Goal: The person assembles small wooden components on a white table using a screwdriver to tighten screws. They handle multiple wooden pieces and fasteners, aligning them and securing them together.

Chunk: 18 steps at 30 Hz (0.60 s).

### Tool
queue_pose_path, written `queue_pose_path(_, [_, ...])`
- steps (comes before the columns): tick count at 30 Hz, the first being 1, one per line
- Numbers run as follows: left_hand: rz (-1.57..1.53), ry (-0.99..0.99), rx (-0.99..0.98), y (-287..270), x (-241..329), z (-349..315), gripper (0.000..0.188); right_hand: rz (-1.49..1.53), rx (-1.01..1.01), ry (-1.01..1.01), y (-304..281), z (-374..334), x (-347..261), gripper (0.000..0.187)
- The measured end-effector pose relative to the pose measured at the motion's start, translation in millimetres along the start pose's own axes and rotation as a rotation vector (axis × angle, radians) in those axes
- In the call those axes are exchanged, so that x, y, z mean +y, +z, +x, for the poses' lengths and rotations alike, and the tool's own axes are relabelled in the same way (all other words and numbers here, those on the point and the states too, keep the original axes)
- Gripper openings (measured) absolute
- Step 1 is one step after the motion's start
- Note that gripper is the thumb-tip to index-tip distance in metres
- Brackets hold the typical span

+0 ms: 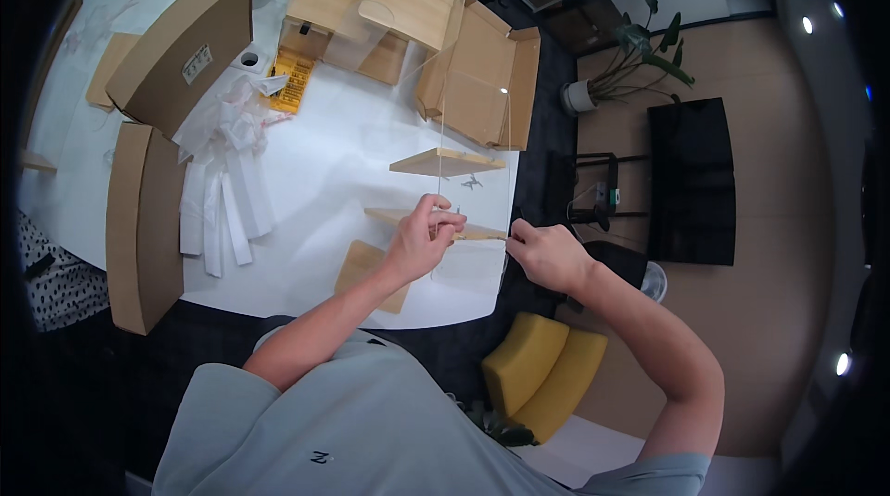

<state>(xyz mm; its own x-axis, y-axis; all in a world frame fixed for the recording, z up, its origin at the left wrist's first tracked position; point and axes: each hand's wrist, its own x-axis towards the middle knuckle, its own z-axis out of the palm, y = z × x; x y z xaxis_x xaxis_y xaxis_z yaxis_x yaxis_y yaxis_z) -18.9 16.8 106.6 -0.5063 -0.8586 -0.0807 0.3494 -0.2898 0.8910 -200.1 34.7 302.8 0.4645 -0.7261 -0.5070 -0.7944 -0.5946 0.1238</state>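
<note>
A partly built shelf unit stands at the near right edge of the white table, with clear panels (475,120) at its sides and a pale wooden board (447,162) across it. A lower wooden board (480,235) spans the gap between my hands. My left hand (425,238) is curled at the left clear panel's edge, beside that lower board. My right hand (549,255) is closed in a pinch at the right panel's outer face; what its fingertips hold is hidden. Small grey metal pieces (472,182) lie behind the lower board. Another wooden board (360,273) lies flat under my left forearm.
Opened cardboard boxes (146,227) stand at the left, another box (482,79) at the back. White packing strips (222,209), an orange tool-bit case (293,81) and an assembled wooden shelf unit (408,0) share the table (324,162). A yellow seat (542,371) is at the right.
</note>
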Motion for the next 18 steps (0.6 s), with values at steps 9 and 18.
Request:
queue_pose_path(9, [-0.004, -0.006, 0.001, -1, 2, 2, 0.023, 1.194, -0.146, 1.101, -2, 21, 6, 0.013])
queue_pose_path(18, [-0.011, -0.019, -0.005, -2, 1, 6, 0.024, -0.083, -0.038, -0.110, -10, -5, 3, 0.022])
